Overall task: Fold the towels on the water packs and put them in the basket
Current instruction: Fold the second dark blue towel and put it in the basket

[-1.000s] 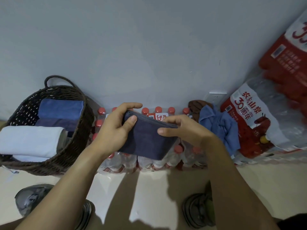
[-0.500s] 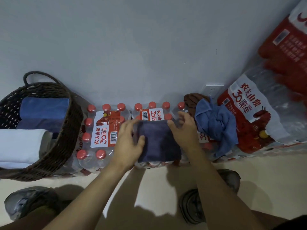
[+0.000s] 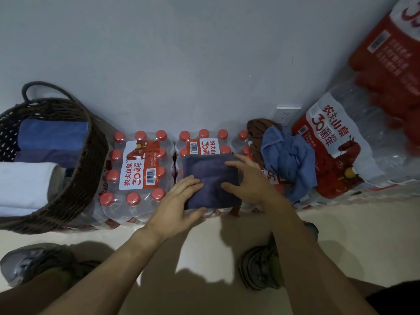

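Note:
A folded dark navy towel lies flat on the middle water pack. My left hand rests on its lower left corner, thumb under the near edge. My right hand presses flat on its right side, fingers spread. To the right a crumpled light blue towel lies over a brown towel on the packs. The dark wicker basket at the left holds a folded blue towel, a dark one beneath it, and a white towel.
Another water pack stands between the basket and the navy towel. Larger red-labelled water packs are stacked at the right against the wall. A wall socket sits behind the brown towel. My shoes stand on the pale floor.
The navy towel, held up in both hands a second ago, now lies on the water pack. Both hands have gone from gripping it to pressing on it.

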Demonstrator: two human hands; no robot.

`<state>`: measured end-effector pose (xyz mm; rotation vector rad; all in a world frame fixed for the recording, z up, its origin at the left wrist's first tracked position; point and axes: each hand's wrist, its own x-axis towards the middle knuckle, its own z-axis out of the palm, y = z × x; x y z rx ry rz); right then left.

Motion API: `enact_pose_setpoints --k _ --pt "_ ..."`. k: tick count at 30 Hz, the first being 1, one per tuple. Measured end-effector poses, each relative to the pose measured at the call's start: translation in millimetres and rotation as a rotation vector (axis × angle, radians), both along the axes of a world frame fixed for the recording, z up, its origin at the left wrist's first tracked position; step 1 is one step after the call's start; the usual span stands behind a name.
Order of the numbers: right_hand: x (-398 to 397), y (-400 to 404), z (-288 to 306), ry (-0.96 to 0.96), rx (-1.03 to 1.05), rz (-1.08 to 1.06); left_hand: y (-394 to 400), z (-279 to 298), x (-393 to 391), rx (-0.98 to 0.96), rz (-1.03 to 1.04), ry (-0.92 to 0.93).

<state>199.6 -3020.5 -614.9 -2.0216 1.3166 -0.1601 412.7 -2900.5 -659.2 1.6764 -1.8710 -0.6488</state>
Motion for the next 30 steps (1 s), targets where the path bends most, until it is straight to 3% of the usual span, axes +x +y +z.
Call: enact_pose_setpoints --k 2,7,13,16,21,26,30 --pt "-4 3 -3 -0.007 0.005 -0.025 1 0 1 0.024 -0.043 -0.025" --pt "7 10 15 -0.149 -0.255 0.005 -3 5 1 0.044 0.014 -0.035" --pt "24 31 14 -0.131 -0.057 0.215 0 8 -1 0.049 0.009 -0.006" --pt "13 35 -3 -0.162 -0.021 0.158 -2 16 1 0.039 0.043 0.019" --pt "4 32 -15 -0.24 -0.136 0.057 -10 24 6 0.089 0.123 0.051" --pt "-1 22 -13 -0.259 -0.092 0.028 -13 28 7 0.088 0.07 0.012" --pt "-5 13 -7 -0.308 -0.061 -0.015 -22 32 2 0.048 0.197 -0.027"
